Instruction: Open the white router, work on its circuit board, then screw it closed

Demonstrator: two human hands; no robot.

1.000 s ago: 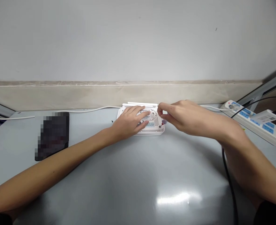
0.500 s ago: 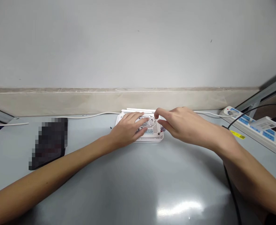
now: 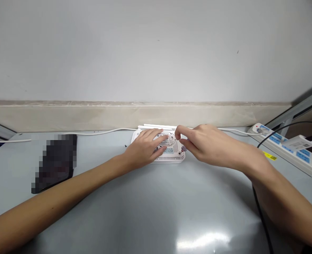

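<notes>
A white router-like box (image 3: pixel 173 155) with vent holes and a printed label lies against the back of the table, its white antennas (image 3: pixel 158 126) along the far edge. My left hand (image 3: pixel 144 146) rests spread over the box's left half. At the box's near right corner, beside a round screw hole, my right hand (image 3: pixel 198 141) has its fingers curled round a small tool with a clear, reddish handle (image 3: pixel 184 148). Most of the tool is hidden by the fingers.
A black, pixelated flat object (image 3: pixel 57 162) lies at the left. At the right are a white power strip (image 3: pixel 291 151) with a white adapter (image 3: pixel 300 143), a yellow tag (image 3: pixel 269 155) and a black cable (image 3: pixel 263 215). A small dark bit (image 3: pixel 125 145) lies left of the box.
The view has shifted slightly. The tool's tip no longer shows in the corner hole, and its handle sits a little to the right of it. My left hand stays on the box.
</notes>
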